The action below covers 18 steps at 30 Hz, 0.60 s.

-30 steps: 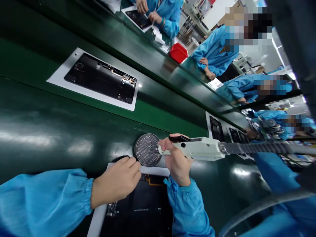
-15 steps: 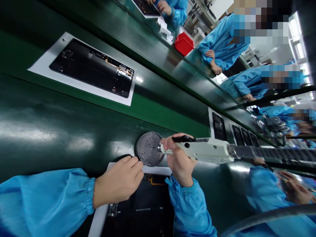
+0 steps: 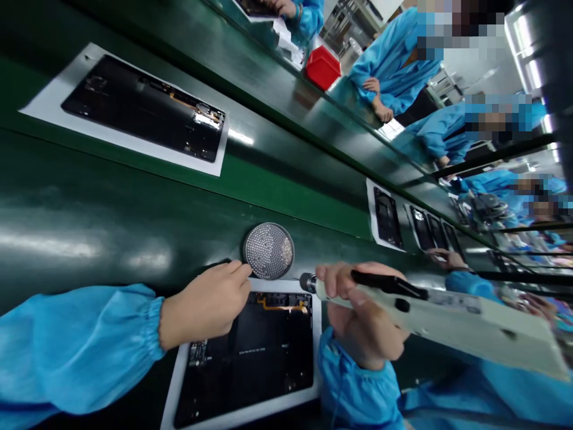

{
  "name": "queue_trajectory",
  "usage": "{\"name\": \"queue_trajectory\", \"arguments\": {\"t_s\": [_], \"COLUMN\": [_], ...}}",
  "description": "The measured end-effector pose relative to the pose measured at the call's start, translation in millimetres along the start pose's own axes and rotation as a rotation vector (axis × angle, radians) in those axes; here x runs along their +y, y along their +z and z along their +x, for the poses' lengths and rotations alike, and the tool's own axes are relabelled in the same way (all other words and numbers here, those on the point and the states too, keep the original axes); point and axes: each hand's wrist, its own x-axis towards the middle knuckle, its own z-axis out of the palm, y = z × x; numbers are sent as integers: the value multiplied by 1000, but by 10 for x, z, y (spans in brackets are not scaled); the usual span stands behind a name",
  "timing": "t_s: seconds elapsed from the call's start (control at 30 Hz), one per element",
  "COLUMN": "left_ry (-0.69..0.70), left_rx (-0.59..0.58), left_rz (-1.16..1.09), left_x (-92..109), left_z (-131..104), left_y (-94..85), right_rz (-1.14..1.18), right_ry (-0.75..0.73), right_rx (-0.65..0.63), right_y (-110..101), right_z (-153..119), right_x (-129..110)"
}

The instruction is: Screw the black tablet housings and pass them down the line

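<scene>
My right hand [image 3: 364, 313] is wrapped around a white electric screwdriver [image 3: 470, 325] with a black lever; its tip points left, just right of a round perforated screw tray [image 3: 269, 251]. Small screws appear to sit in the tray's holes. With its fingers curled together, my left hand [image 3: 208, 301] is at the tray's lower left rim; what they grip, if anything, is hidden. Beneath both hands lies an opened tablet [image 3: 250, 364] on a white sheet [image 3: 317, 334], with an orange flex cable [image 3: 280, 306] near its top edge. My left hand covers its upper left part.
Another opened tablet [image 3: 143, 107] lies on white paper on the green conveyor belt [image 3: 286, 197]. Several more lie farther right, where a co-worker's hand [image 3: 450, 260] reaches one. Across the line stand a red bin [image 3: 323, 67] and co-workers in blue smocks.
My right hand has drawn the screwdriver right and down, off the tray and nearer to me. The view has shifted, showing more of the tablet. My left hand stays by the tray.
</scene>
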Motion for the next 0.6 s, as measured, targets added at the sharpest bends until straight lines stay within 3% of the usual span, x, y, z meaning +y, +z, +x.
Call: {"name": "queue_trajectory", "arguments": {"t_s": [0.13,0.27,0.6], "left_ry": [41,106,119], "left_rx": [88,160,228], "left_rz": [-21,12,44], "left_x": [21,61,59], "left_z": [47,68,126], "left_y": [39,158,241], "right_rz": [8,-1,-118], "right_ry": [69,96,136], "right_rx": [-85,-171,-132], "right_y": [-4,35,17], "right_z": [-247,-313,-370], "right_x": [109,225,248]}}
